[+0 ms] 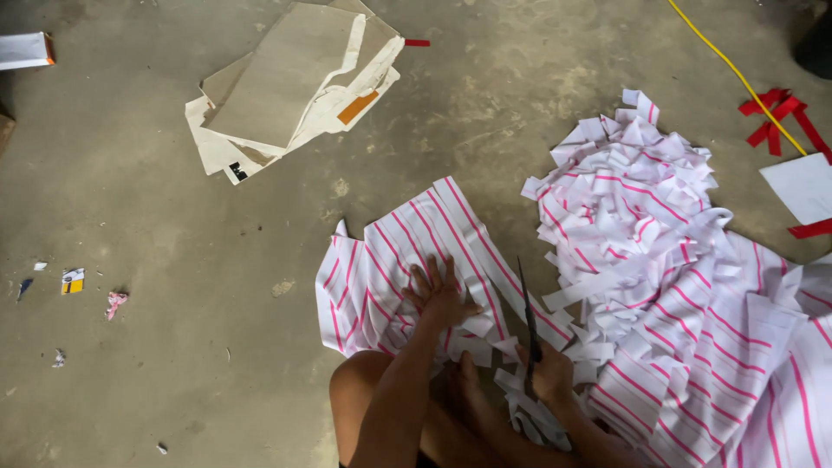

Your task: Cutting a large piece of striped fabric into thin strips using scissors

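Left hand (440,295) spread flat on striped paper sheet (407,260) | right hand (551,374) gripping dark scissors (529,321)

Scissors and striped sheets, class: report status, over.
Left hand flat on striped sheets. Right hand grips scissors, blades on the sheets. Pile of cut strips beside the right hand.

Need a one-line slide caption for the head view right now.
Left hand presses pink-striped white sheets to the floor while right hand works scissors beside cut strips.

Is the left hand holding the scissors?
No, the left hand lies flat on the striped sheet; the right hand holds the scissors.
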